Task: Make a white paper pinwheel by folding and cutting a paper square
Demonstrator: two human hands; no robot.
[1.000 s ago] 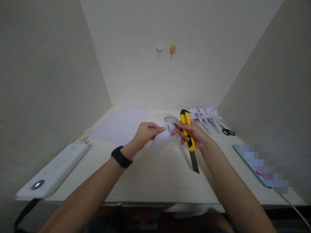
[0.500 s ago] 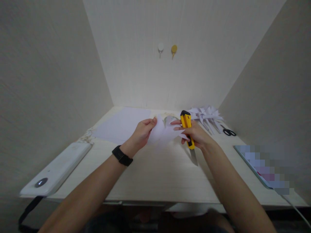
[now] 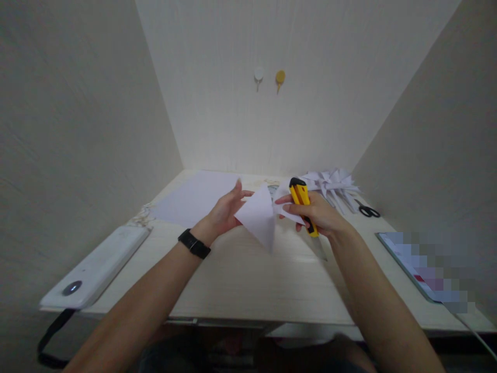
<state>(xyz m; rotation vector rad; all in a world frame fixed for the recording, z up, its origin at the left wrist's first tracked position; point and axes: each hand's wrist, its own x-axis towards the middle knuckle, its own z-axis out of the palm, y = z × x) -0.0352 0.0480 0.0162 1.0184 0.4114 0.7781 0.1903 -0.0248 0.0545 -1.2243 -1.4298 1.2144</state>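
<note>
A folded paper (image 3: 258,217) is being held above the desk (image 3: 248,280) between both hands, point hanging down. It is being pinched by the left hand (image 3: 225,212); the right hand (image 3: 316,215) is being kept closed around a knife (image 3: 305,204), whose blade is being angled down and toward the person.

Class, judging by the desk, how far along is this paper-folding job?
Done: a pile of folded paper points lies by the scissors. In hand: the left hand and right hand, which also grips a yellow knife, hold a triangular piece. Left: flat sheets wait unfolded.
</note>
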